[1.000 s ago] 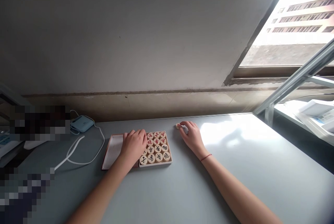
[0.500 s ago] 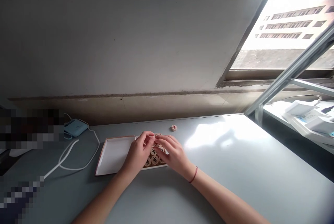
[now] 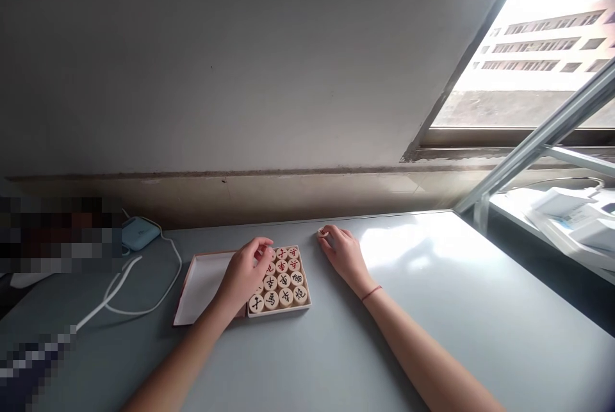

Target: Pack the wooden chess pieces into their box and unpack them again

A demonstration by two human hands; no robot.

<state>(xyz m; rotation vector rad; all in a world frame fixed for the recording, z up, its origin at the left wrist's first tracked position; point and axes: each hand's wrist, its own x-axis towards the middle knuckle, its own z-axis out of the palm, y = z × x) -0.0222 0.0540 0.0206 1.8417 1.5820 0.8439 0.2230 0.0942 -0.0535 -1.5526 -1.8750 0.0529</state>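
Note:
A shallow white box (image 3: 279, 313) on the table holds round Chinese chess pieces (image 3: 286, 297), red characters at the back and black ones in front. My left hand (image 3: 246, 271) hovers over the box's left side, fingers loosely curled, the thumb apart from them and nothing visible between. It hides some of the left-hand pieces. Farther back and to the right, my right hand (image 3: 346, 255) grips a single Chinese chess piece (image 3: 321, 232) with thumb and fingers. That piece is on or very near the tabletop, partly covered by the fingertips.
The lid (image 3: 202, 290) lies open-side up to the left, against the box. A blue device (image 3: 140, 234) and a white cable (image 3: 179, 252) are at the table's left. A wall borders the back; a metal frame (image 3: 509, 175) and a shelf with white papers (image 3: 571, 213) stand right.
My right hand has left the box and reached back and right to the loose Chinese chess piece. My left hand has shifted slightly left, uncovering more pieces in the box.

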